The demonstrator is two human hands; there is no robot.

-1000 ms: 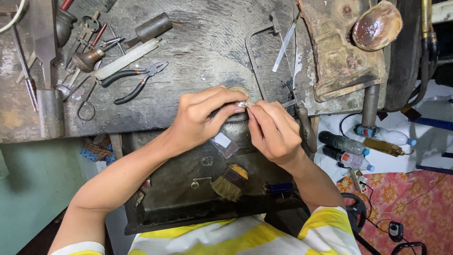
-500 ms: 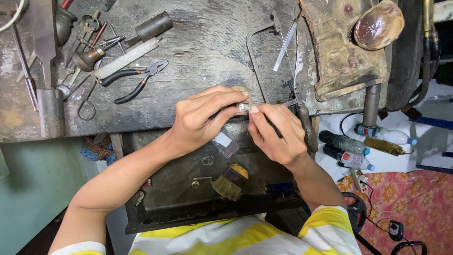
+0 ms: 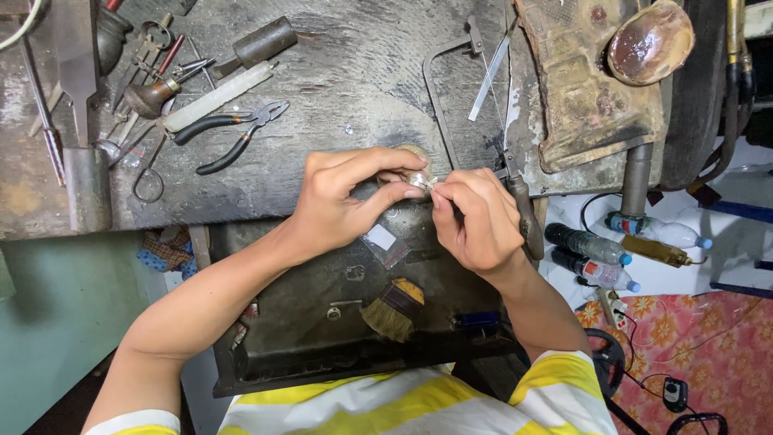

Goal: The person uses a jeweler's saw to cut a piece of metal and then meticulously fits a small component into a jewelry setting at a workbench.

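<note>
Both hands meet at the front edge of a dark, worn workbench (image 3: 354, 89). My left hand (image 3: 350, 201) pinches a small shiny silver piece (image 3: 419, 180) between thumb and fingers. My right hand (image 3: 475, 221) is closed against the same piece from the right, its fingertips touching it; whether it holds a tool I cannot tell. Below the hands an open black drawer (image 3: 322, 322) holds a small brush (image 3: 392, 308) and a little clear bag (image 3: 382, 239).
Black-handled pliers (image 3: 229, 137), a white stick, a metal cylinder (image 3: 262, 42) and several hand tools lie at the bench's left. A saw frame (image 3: 439, 89) lies right of centre. A brown bowl (image 3: 648, 40) sits top right. Plastic bottles (image 3: 592, 254) lie on the floor.
Both hands stay at the same spot on the bench edge. The right hand's fingers have shifted slightly on the small piece.
</note>
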